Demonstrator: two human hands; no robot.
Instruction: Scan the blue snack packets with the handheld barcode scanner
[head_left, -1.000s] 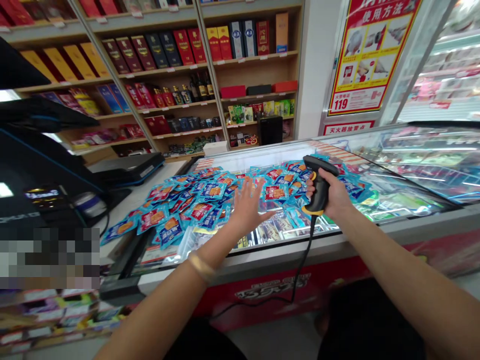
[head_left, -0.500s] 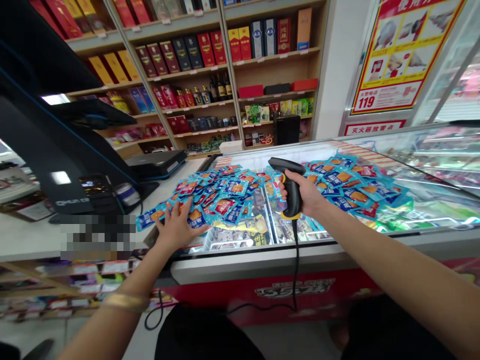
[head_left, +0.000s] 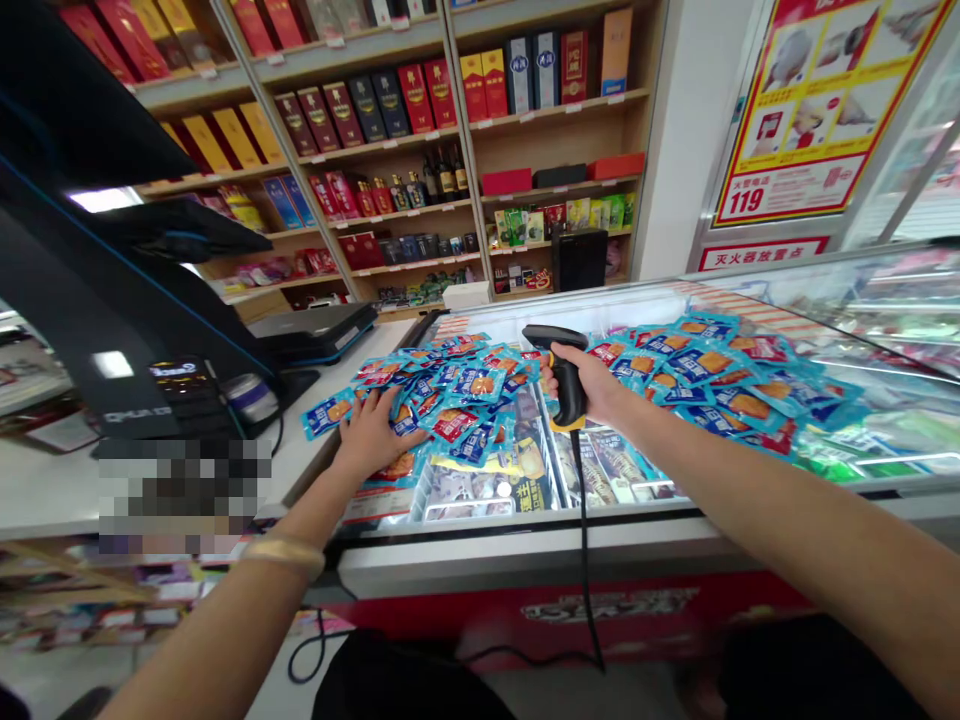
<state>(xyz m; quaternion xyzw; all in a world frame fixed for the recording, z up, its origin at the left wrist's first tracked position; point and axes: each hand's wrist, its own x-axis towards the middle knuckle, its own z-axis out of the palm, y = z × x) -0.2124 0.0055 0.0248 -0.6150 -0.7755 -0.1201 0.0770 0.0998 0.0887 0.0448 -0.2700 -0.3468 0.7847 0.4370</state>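
Note:
My left hand [head_left: 371,435] lies flat with spread fingers on a heap of blue snack packets [head_left: 450,405], near the white counter's edge. My right hand [head_left: 592,385] grips a black handheld barcode scanner [head_left: 566,380] with yellow trim, and its cord hangs down past the freezer front. A second heap of the same packets [head_left: 724,375] lies to the right on the glass lid of a chest freezer [head_left: 847,350]. Between the heaps, packaged goods show through the glass beneath my right hand.
A black checkout terminal [head_left: 97,300] and a flat black device [head_left: 315,330] stand on the white counter [head_left: 150,490] at left. Wooden shelves of boxed liquor [head_left: 360,130] rise behind. A red-and-yellow poster [head_left: 817,110] hangs at upper right.
The packets have parted into two heaps with a widening gap. My left hand has moved left and nearer the counter edge, and the scanner stays in my right hand.

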